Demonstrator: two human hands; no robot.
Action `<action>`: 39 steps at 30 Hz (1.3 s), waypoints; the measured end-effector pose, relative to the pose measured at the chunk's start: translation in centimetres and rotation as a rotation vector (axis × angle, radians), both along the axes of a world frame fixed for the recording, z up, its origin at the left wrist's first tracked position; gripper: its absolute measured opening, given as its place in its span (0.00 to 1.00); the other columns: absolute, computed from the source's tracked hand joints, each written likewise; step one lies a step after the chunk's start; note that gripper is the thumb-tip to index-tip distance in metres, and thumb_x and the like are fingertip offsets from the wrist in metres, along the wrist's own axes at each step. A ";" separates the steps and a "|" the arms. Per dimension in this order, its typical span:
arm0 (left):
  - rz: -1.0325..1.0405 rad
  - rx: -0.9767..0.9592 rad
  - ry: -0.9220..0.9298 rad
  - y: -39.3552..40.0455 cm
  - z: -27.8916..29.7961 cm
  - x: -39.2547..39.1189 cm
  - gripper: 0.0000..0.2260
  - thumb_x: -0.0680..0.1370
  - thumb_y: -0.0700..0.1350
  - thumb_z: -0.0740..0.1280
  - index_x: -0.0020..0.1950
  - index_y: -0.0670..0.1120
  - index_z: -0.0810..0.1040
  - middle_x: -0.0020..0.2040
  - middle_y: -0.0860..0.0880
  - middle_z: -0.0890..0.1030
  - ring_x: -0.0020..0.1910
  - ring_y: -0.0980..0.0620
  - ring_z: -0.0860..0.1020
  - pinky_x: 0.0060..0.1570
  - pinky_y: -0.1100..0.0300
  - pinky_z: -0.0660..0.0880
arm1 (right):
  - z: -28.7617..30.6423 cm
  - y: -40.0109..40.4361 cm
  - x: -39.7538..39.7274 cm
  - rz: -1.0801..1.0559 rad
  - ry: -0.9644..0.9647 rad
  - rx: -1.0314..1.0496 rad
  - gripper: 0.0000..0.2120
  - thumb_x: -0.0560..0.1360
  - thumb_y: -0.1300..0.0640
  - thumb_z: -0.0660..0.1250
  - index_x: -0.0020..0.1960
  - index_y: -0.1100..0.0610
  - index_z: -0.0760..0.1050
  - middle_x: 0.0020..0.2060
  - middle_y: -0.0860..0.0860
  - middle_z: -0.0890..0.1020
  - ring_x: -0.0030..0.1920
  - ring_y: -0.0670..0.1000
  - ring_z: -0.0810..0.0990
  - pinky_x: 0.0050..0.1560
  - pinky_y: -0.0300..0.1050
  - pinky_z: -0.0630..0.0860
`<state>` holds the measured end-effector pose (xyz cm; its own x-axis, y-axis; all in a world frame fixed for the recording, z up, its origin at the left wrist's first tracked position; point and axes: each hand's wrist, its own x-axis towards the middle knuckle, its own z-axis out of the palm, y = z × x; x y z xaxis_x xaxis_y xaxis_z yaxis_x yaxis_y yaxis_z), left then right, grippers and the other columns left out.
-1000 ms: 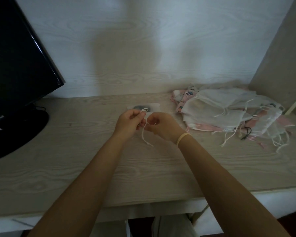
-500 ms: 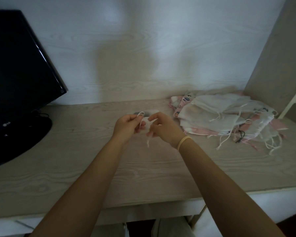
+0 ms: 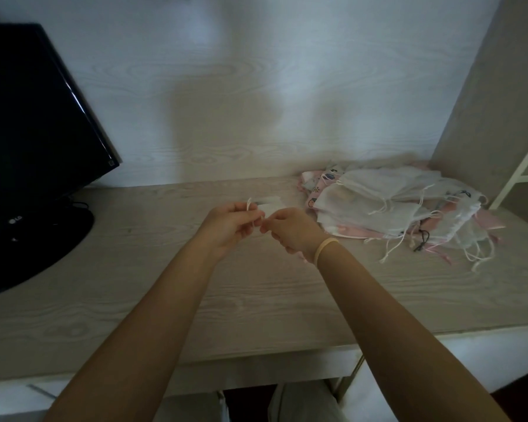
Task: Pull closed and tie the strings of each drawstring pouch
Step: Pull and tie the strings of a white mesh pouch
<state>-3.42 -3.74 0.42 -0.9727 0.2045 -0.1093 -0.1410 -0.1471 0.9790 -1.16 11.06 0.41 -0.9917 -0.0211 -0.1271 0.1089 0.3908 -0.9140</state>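
Note:
A small white drawstring pouch (image 3: 271,205) lies on the desk just behind my hands, mostly hidden by them. My left hand (image 3: 226,226) pinches its white string (image 3: 249,206), which loops up above my fingers. My right hand (image 3: 293,231), with a pale band on the wrist, pinches the string too, fingertips almost touching the left hand's. A pile of white and pink pouches (image 3: 403,208) with loose strings lies to the right.
A black monitor (image 3: 34,123) on a round base (image 3: 28,248) stands at the left. The pale wooden desk (image 3: 256,300) runs to a front edge near me. A wall panel (image 3: 494,86) and a white frame (image 3: 518,175) close off the right.
My hands have drawn closer together and lifted slightly. The dangling string end below them has been taken up and no longer hangs down.

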 end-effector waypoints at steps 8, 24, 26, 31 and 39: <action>-0.046 -0.227 0.170 -0.4 0.3 0.5 0.13 0.72 0.30 0.72 0.49 0.46 0.80 0.43 0.48 0.83 0.41 0.55 0.81 0.42 0.64 0.76 | 0.4 -0.4 0.6 -0.011 0.009 0.043 0.09 0.75 0.57 0.63 0.42 0.60 0.80 0.26 0.51 0.72 0.25 0.48 0.66 0.24 0.38 0.62; 0.013 -0.371 0.301 -1.7 0.1 0.8 0.10 0.72 0.33 0.74 0.45 0.46 0.79 0.41 0.50 0.82 0.40 0.55 0.80 0.44 0.61 0.76 | 0.9 -0.7 -0.2 0.138 0.254 0.048 0.11 0.73 0.68 0.67 0.52 0.56 0.73 0.44 0.52 0.81 0.28 0.52 0.78 0.29 0.45 0.75; 0.104 -0.434 0.362 -1.5 0.1 0.9 0.10 0.71 0.33 0.74 0.43 0.48 0.79 0.40 0.52 0.82 0.38 0.56 0.80 0.42 0.62 0.76 | 0.5 -0.6 -0.5 0.103 0.255 0.020 0.10 0.73 0.66 0.69 0.51 0.56 0.74 0.40 0.53 0.79 0.27 0.51 0.76 0.27 0.44 0.74; 0.286 -0.495 0.431 -1.6 -0.3 1.0 0.12 0.69 0.34 0.75 0.37 0.51 0.79 0.36 0.51 0.82 0.38 0.53 0.80 0.44 0.55 0.79 | 0.5 -1.1 -0.2 0.094 0.185 -0.144 0.13 0.72 0.69 0.66 0.55 0.61 0.75 0.37 0.55 0.81 0.29 0.50 0.76 0.31 0.44 0.74; 0.292 -0.353 0.378 -1.1 -1.2 1.1 0.08 0.66 0.32 0.74 0.36 0.44 0.80 0.35 0.42 0.83 0.35 0.43 0.83 0.42 0.45 0.81 | 0.5 -1.2 -0.2 0.139 0.017 -0.159 0.08 0.71 0.67 0.66 0.46 0.58 0.83 0.35 0.52 0.83 0.29 0.49 0.76 0.31 0.40 0.71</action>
<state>-2.28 -4.83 -0.79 -0.9679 -0.0627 0.2433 0.2248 0.2163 0.9501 -1.33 9.83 0.89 -0.9796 -0.1769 -0.0949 0.0482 0.2516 -0.9666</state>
